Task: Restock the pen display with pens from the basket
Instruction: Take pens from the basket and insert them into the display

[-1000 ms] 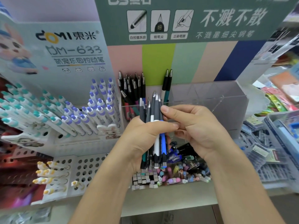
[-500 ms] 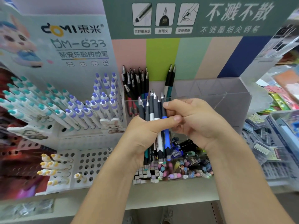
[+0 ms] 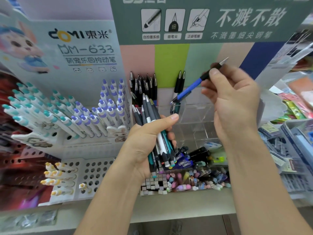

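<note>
Left hand (image 3: 144, 146) nearest, fingers clamped round pen bundle (image 3: 157, 141). Right hand (image 3: 233, 102) beyond, fingers pinching blue pen (image 3: 191, 87), tip tilted down over clear display (image 3: 194, 116). Risk: slanted entry catching the divider; loosened bundle spilling into trays below.

Clear display bin (image 3: 196, 116): glossy transparent plastic. Blue pen (image 3: 189, 89): smooth plastic barrel, shiny metal clip end. Pen bundle (image 3: 152, 126): matt grey grips, glossy white plastic. Perforated rack (image 3: 94, 168): matt white plastic. Header card (image 3: 203, 21): matt printed cardboard.
</note>
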`<state>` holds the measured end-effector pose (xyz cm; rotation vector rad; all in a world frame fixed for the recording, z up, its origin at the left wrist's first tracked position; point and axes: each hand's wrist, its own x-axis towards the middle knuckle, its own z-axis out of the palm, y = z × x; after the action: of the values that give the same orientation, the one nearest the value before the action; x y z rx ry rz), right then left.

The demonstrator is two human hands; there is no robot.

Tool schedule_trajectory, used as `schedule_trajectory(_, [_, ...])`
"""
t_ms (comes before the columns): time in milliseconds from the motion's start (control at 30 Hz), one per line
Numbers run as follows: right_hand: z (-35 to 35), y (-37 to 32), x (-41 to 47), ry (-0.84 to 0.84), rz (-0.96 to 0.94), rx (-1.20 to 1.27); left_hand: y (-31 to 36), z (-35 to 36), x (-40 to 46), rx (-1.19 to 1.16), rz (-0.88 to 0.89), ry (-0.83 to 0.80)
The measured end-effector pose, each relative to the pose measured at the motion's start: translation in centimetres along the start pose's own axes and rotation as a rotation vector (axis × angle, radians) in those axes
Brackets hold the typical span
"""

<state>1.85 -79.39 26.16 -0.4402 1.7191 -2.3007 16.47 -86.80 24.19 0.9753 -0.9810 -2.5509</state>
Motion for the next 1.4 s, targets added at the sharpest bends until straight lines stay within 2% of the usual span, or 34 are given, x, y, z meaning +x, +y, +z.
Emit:
schedule_trajectory(100, [1.0, 0.4, 1.1, -0.107, -0.223, -0.27, -0.2, 0.0, 0.1, -0.009, 0.011, -0.002])
schedule_trajectory(233, [2.7, 2.3, 1.6, -0.265, -0.311, -0.568, -0.8, 0.1, 0.4, -0.032, 0.011, 0.031])
schedule_trajectory(400, [3.3, 3.6, 1.6, -0.171, -0.418, -0.736, -1.2, -0.1, 0.7, -0.031, 0.036, 0.055])
schedule_trajectory(567, [3.3, 3.8, 0.9, -0.088, -0.48, -0.764, -1.4, 0.0, 0.8, 0.046, 0.078, 0.092])
schedule_trajectory(633, [2.6, 2.3, -0.1, -0.04, -0.409, -0.7, -1.4, 0.0, 0.9, 0.088, 0.099, 0.108])
schedule_trajectory(667, [2.2, 1.3, -0.8, -0.053, -0.299, -0.669, -1.4, 0.0, 1.0, 0.118, 0.115, 0.118])
schedule_trajectory(767, [1.1, -0.4, -3.0, -0.36, 0.125, -0.674, -1.5, 0.1, 1.3, 0.263, 0.177, 0.136])
schedule_trajectory(833, [1.0, -0.2, -3.9, -0.465, 0.219, -0.666, -1.6, 0.4, 1.5, 0.338, 0.217, 0.141])
schedule_trajectory(967, [0.9, -0.1, -3.6, -0.422, 0.353, -0.519, -1.6, 0.2, 1.8, 0.435, 0.235, 0.132])
schedule_trajectory(1067, [0.8, 0.2, -3.4, -0.411, 0.494, -0.377, -1.6, 0.0, 1.7, 0.367, 0.175, 0.128])
schedule_trajectory(1200, [1.1, 0.7, -3.5, -0.378, 0.571, -0.223, -1.5, 0.2, 1.1, 0.264, 0.157, 0.021])
schedule_trajectory(1333, [1.2, 0.8, -3.1, -0.227, 0.678, 0.06, -0.6, -0.2, 0.5, 0.056, 0.006, 0.012])
schedule_trajectory(1400, [1.0, 0.7, -2.3, -0.108, 0.604, 0.201, -0.2, -0.3, 0.4, -0.044, -0.013, 0.023])
